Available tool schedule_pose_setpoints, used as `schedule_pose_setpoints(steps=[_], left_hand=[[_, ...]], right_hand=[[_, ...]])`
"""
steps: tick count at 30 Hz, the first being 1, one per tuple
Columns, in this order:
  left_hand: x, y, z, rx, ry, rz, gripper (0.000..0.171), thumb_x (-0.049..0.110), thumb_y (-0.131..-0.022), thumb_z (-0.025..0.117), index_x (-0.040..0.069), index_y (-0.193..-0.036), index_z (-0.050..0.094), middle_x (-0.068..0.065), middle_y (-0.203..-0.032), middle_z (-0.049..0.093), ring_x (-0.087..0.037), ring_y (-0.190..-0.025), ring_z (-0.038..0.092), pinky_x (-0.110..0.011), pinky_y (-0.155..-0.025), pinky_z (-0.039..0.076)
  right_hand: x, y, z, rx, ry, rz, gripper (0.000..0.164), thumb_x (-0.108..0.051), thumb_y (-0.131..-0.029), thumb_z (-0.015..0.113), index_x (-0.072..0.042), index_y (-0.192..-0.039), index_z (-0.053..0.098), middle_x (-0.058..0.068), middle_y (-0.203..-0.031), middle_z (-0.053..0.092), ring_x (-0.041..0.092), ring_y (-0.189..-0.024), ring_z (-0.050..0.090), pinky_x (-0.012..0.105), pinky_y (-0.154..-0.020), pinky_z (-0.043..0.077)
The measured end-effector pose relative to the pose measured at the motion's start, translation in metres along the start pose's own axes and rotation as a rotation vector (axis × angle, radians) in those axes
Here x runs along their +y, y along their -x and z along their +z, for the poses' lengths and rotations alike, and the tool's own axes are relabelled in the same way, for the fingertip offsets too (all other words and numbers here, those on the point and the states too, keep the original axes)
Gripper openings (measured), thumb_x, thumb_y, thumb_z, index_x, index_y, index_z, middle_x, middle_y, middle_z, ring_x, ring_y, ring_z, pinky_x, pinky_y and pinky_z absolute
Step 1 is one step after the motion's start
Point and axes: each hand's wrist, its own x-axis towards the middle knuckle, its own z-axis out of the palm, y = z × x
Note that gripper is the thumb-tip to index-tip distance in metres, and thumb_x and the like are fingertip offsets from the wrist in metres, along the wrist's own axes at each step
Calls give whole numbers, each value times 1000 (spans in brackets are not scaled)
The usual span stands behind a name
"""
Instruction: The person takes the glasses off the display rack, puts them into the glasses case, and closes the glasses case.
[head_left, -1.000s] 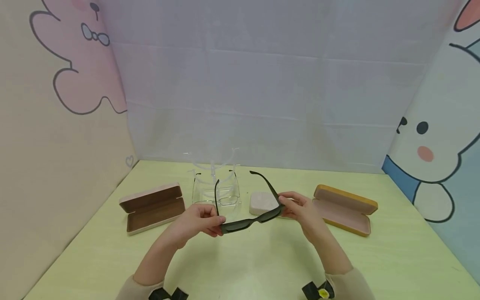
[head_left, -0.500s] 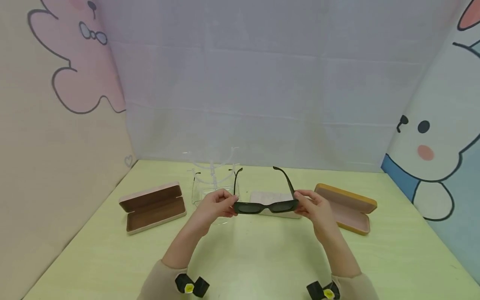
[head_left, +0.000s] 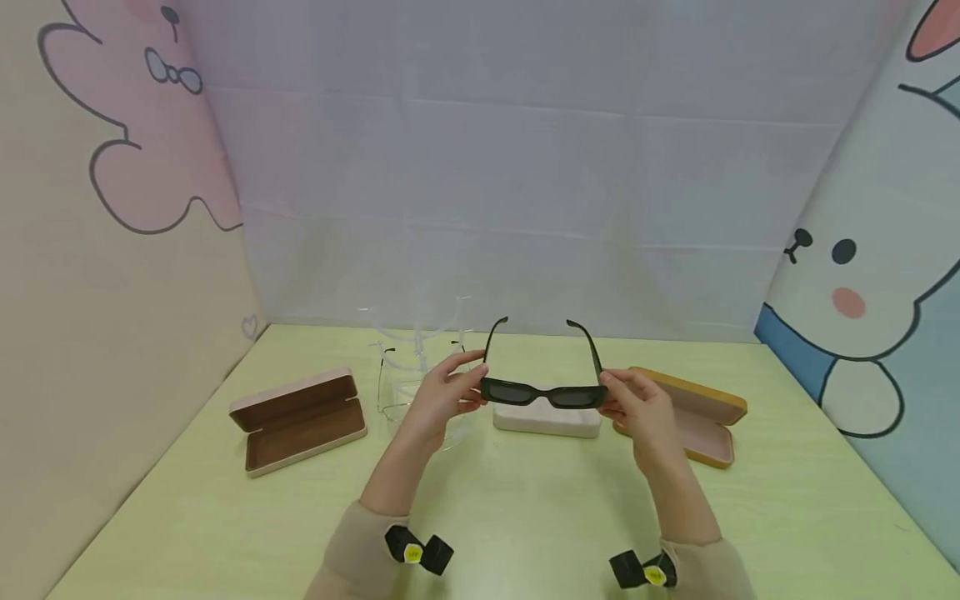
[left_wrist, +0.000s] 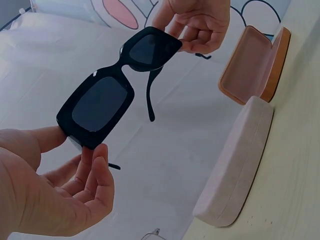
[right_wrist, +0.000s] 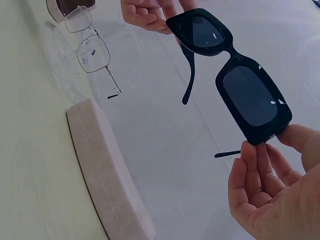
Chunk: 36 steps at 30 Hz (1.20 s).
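Observation:
A pair of black sunglasses [head_left: 543,393] with dark rectangular lenses is held up over the table, temples unfolded and pointing away from me. My left hand [head_left: 444,398] pinches its left corner between thumb and fingers. At the opposite corner, my right hand [head_left: 643,412] pinches the frame the same way. Both wrist views show the sunglasses [left_wrist: 100,102] from the front, gripped at the two ends. Below and behind them lies a closed pale glasses case [head_left: 546,419]. Left of it, partly covered by my left hand, a clear display stand [head_left: 420,342] carries thin wire-rimmed glasses [right_wrist: 94,52].
On the left of the table an open case [head_left: 306,423] shows its brown lining. An open yellow case [head_left: 701,417] with pink lining stands at the right, partly behind my right hand. A white cloth [head_left: 510,167] closes off the back, with cartoon-printed panels at both sides.
Both hands have raised the sunglasses and carried them to the right and away from me. The frame, tilted before, is now nearly level and faces me.

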Motion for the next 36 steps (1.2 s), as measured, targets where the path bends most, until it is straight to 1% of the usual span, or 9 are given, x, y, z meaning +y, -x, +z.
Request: schedule_pose_setpoints(steps=[2,6,10,16,20,24,27,30,36], left_hand=[[1,-2,3,0,7,6,37,20,-88,60,14,-124,55,2,-75,63,-11,-62,59,-25,-65,49],[2,-5,6,10,19,15,37,19,-87,61,13,-124,57,2,-74,62,-11,-61,59,-25,-66,49],[2,-4,5,3,18,15,37,17,-87,61,12,-124,56,0,-76,62,-11,-60,61,-24,-64,51],[-1,-3,-2,-25,-30,19,38,18,-88,60,13,-126,55,-2,-83,62,-12,-63,62,-27,-67,52],[0,-2,-6,-25,-49,24,37,16,-88,60,14,-124,56,-3,-83,61,-14,-63,61,-31,-70,53],[4,0,-7,-47,-75,33,37,17,-87,61,15,-124,56,-4,-84,60,-15,-64,62,-34,-72,53],[5,1,-7,-56,-96,37,38,18,-87,61,15,-125,56,-4,-83,60,-16,-65,63,-33,-72,53],[5,2,-7,-52,-118,40,39,18,-87,61,14,-125,55,-4,-82,59,-16,-65,63,-32,-71,53],[3,1,-10,-60,-136,36,39,18,-88,60,15,-126,55,-3,-81,60,-18,-66,63,-32,-71,53]], right_hand=[[-1,-1,-2,3,-17,-5,4,-25,-86,63,-22,-84,64,-8,-65,61,8,-62,59,21,-66,51],[-1,-4,-6,-10,-35,-11,10,-21,-87,61,-26,-80,65,-9,-64,62,8,-60,59,19,-59,47],[-1,-4,-7,-32,-32,-40,9,-21,-87,62,-27,-80,65,-9,-65,63,7,-60,60,19,-59,48],[1,-2,-7,-43,67,-49,3,-25,-85,64,-26,-84,66,-11,-66,62,7,-62,60,21,-65,50],[3,1,-6,-54,133,-42,12,-29,-85,64,-20,-92,67,-11,-67,62,7,-64,61,24,-69,50],[4,1,-8,-49,149,-57,10,-29,-85,64,-23,-92,67,-13,-68,62,6,-65,61,24,-68,50],[4,1,-10,-60,150,-77,6,-28,-85,64,-26,-89,67,-14,-70,62,5,-64,61,23,-67,50],[4,2,-11,-97,160,-97,11,-26,-85,64,-21,-93,69,-14,-73,62,4,-66,61,23,-69,51],[4,4,-12,-173,194,-130,29,-23,-87,61,-4,-107,66,-13,-78,63,4,-70,61,23,-72,50]])
